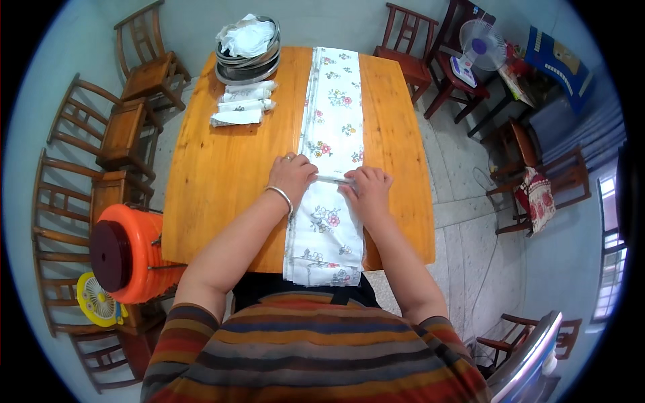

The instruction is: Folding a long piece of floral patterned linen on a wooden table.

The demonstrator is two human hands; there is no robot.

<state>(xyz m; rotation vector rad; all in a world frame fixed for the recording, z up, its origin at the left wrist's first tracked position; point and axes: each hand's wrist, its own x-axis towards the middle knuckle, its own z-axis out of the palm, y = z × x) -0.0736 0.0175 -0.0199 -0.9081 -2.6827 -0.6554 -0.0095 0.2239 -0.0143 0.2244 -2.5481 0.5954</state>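
Note:
A long folded strip of white floral cloth (335,121) runs lengthwise over the wooden table (221,201), its near end hanging over the front edge. Across the strip lies a narrow rolled or folded ridge of the cloth (332,178). At the ridge's left end, my left hand (293,175) grips it with curled fingers; a ring and a silver bangle are on this side. My right hand (370,190) pinches the right end between thumb and fingers. Several small rolled cloth pieces (244,105) lie in a row at the far left of the table.
Stacked metal basins (248,70) with a white plastic bag (249,38) stand at the far left corner. An orange drum-shaped container (143,252) is beside the table's left edge. Wooden chairs (121,131) line the left wall; a white fan (481,48) sits on a chair at right.

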